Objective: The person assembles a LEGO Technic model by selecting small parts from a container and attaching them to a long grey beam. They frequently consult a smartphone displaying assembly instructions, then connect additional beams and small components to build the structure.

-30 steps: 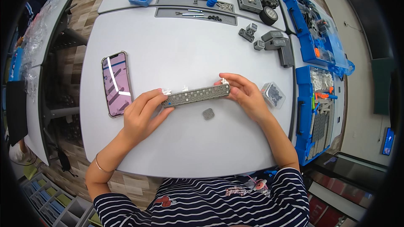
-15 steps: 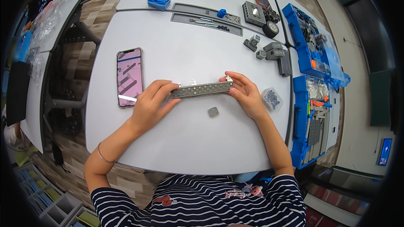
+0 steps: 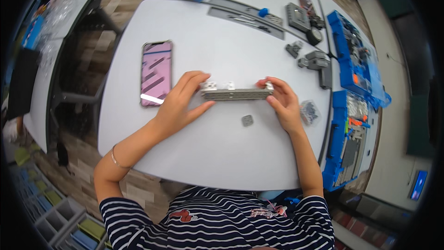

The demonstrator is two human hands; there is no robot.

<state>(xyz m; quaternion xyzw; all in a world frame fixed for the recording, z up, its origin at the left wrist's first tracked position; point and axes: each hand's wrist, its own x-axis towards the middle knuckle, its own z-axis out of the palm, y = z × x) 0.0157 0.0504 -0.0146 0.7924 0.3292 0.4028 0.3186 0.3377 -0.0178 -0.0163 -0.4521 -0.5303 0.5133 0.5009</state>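
The left hand (image 3: 178,99) curls round the left end of a grey beam (image 3: 238,94) while I have the right hand (image 3: 286,106) pinching the other end, presumably to steady it above mid-tabletop (image 3: 208,157) with 3 white connectors (image 3: 229,85) facing the far edge. I see 1 phone (image 3: 156,74) near the left edge, probably for easy viewing, and 1 small grey plate (image 3: 247,120) loose on the near side.

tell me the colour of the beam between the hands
The beam is grey; the head view shows it best.
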